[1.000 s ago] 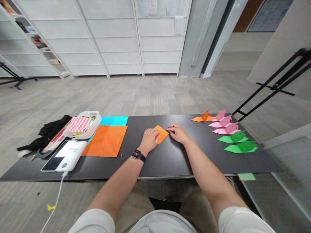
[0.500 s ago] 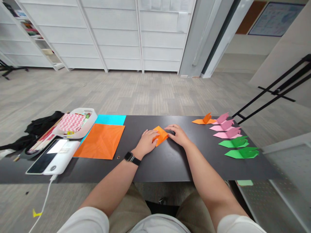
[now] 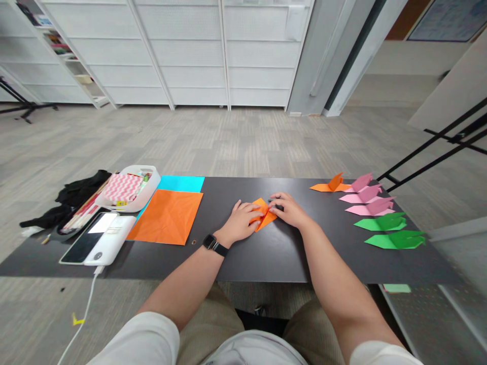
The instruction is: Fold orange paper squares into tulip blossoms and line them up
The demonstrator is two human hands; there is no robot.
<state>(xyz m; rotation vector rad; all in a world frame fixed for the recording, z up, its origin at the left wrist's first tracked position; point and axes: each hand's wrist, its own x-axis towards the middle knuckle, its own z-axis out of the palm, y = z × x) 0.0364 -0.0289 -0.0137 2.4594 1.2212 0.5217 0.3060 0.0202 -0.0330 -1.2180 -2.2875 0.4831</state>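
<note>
- Left hand (image 3: 241,221): fingers bent, laid over the left part of the folded paper (image 3: 268,219); whether it pinches cannot be told.
- Right hand (image 3: 288,209): fingers curled, touching the paper's right side; grip likewise cannot be told.
- Folded paper: orange, on the bench (image 3: 262,258), between the hands.
- Left: orange sheet (image 3: 167,217), partly over blue sheet (image 3: 184,183); farther left, tray (image 3: 154,183) and phone (image 3: 84,247).
- Right: one orange bird (image 3: 335,184), three pink birds (image 3: 367,194), two green birds (image 3: 395,241).
</note>
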